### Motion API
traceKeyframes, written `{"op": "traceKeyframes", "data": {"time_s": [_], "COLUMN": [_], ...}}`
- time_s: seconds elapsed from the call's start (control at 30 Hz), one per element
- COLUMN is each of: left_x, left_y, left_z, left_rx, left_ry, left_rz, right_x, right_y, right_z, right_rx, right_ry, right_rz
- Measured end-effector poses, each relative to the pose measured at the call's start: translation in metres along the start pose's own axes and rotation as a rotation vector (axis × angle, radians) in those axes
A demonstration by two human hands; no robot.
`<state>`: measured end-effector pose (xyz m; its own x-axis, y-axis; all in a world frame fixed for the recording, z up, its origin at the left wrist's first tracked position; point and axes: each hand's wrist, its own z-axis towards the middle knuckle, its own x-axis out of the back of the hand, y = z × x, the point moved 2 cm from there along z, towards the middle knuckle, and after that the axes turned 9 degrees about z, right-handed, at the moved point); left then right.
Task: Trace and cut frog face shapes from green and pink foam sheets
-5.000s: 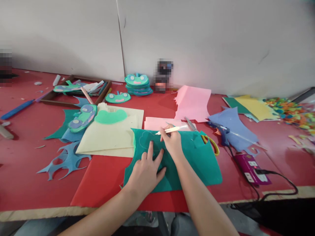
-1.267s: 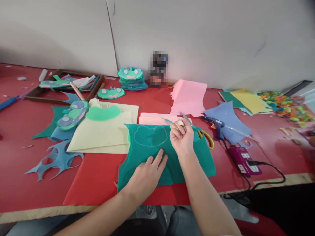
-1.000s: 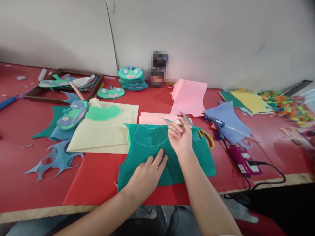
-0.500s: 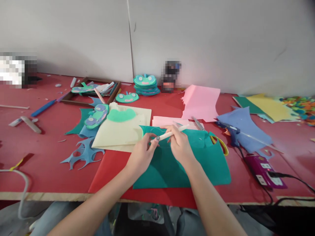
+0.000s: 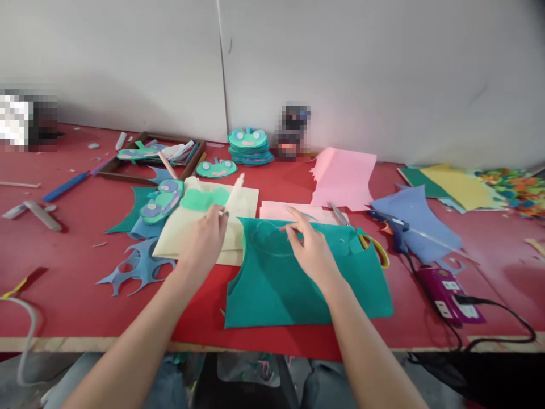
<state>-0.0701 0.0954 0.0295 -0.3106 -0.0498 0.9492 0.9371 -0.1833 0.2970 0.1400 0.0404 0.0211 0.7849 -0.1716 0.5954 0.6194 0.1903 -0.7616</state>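
Observation:
My left hand is closed around a white pen, which points up and away over the cream sheets. A light green cut-out shape lies on those sheets, just beyond my left hand. My right hand hovers at the upper part of a dark green felt sheet, its fingers apart and nothing seen between them. A thin pale rounded outline shows on the felt, left of my right fingertips. Scissors with yellow handles lie partly at the felt's right edge.
Stacked frog-face cut-outs stand by the wall, near a wooden tray of pens. Blue felt scraps lie left. Pink sheets, a glue gun and a purple power strip with cords are to the right.
Both hands were on the pen over the dark green felt. My right hand has let go, and my left hand has carried the pen left over the cream sheets, uncovering the outline.

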Motion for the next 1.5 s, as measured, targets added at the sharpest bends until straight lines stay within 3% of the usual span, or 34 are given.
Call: {"op": "traceKeyframes", "data": {"time_s": [0.07, 0.17, 0.33, 0.4, 0.47, 0.6, 0.67, 0.73, 0.87, 1.0, 1.17, 1.33, 1.4, 1.5], "left_x": [-0.003, -0.006, 0.003, -0.001, -0.011, -0.039, -0.047, -0.051, -0.052, -0.053, -0.054, -0.054, -0.054, -0.054], "left_y": [-0.009, -0.011, 0.020, 0.039, 0.058, 0.075, 0.076, 0.076, 0.077, 0.077, 0.076, 0.076, 0.076, 0.076], "left_z": [0.006, 0.009, -0.011, -0.028, -0.046, -0.073, -0.075, -0.074, -0.073, -0.074, -0.075, -0.075, -0.075, -0.076], "left_rx": [0.044, -0.009, -0.200, -0.357, -0.610, -1.090, -1.097, -1.046, -1.004, -1.003, -1.011, -1.007, -1.008, -1.006], "left_ry": [-0.016, -0.100, 0.106, 0.100, 0.027, -0.124, -0.157, -0.167, -0.184, -0.207, -0.210, -0.202, -0.197, -0.181], "left_rz": [0.189, 0.313, 0.273, 0.198, 0.144, 0.123, 0.112, 0.099, 0.086, 0.091, 0.082, 0.066, 0.060, 0.062], "right_x": [0.004, 0.011, 0.027, 0.035, 0.046, 0.084, 0.106, 0.125, 0.139, 0.131, 0.125, 0.133, 0.134, 0.131], "right_y": [0.006, 0.015, 0.024, 0.028, 0.034, 0.056, 0.071, 0.087, 0.119, 0.138, 0.145, 0.149, 0.149, 0.148], "right_z": [-0.001, -0.002, -0.006, -0.008, -0.011, -0.021, -0.031, -0.042, -0.058, -0.059, -0.056, -0.061, -0.063, -0.064], "right_rx": [-0.010, -0.027, -0.059, -0.063, -0.075, -0.229, -0.337, -0.475, -0.625, -0.548, -0.513, -0.463, -0.443, -0.438], "right_ry": [0.026, 0.058, 0.096, 0.127, 0.186, 0.433, 0.525, 0.517, 0.287, 0.221, 0.216, 0.065, 0.026, 0.069], "right_rz": [-0.035, -0.076, -0.086, -0.099, -0.132, -0.278, -0.372, -0.502, -0.533, -0.382, -0.377, -0.223, -0.225, -0.310]}}
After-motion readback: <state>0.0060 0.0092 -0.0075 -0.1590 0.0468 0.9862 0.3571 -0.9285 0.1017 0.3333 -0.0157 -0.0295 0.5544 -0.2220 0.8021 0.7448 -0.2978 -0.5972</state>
